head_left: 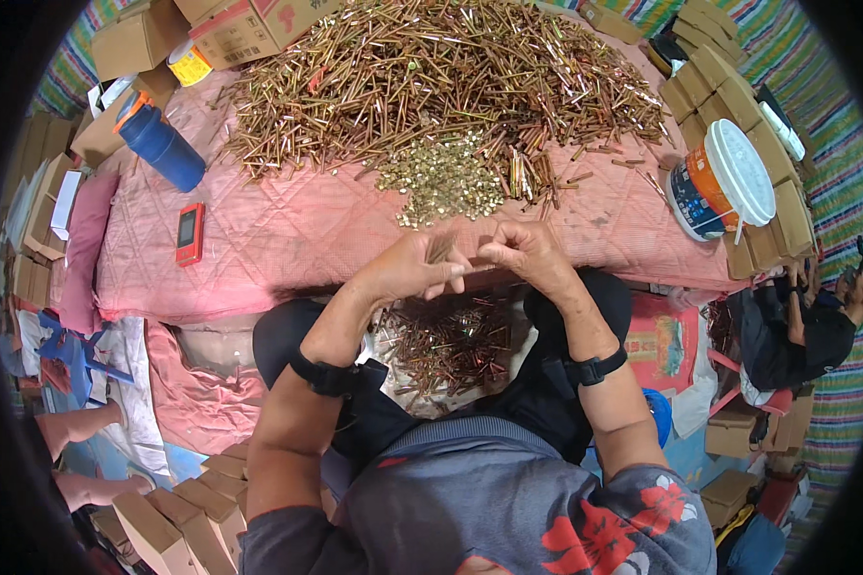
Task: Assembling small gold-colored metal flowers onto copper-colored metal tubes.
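Observation:
My left hand (414, 266) is closed with a blurred bundle of thin brown tubes (441, 247) between thumb and fingers. Close beside it, my right hand (530, 253) is curled, thumb against the bent index finger; whatever it pinches is too small to make out. Both hands are over the near edge of a pink quilted surface (297, 244). Just beyond them lies a heap of small gold caps (441, 182). Behind that spreads a large pile of thin gold-brown metallic tubes (431, 77). More such tubes (451, 340) lie between my knees, below the hands.
On the left are a blue bottle (163, 149) and a red device with a small screen (190, 233). A white-lidded bucket (719, 182) stands at the right. Cardboard boxes (249, 29) line the edges. Another person (805, 331) sits far right; bare legs (81, 450) show at left.

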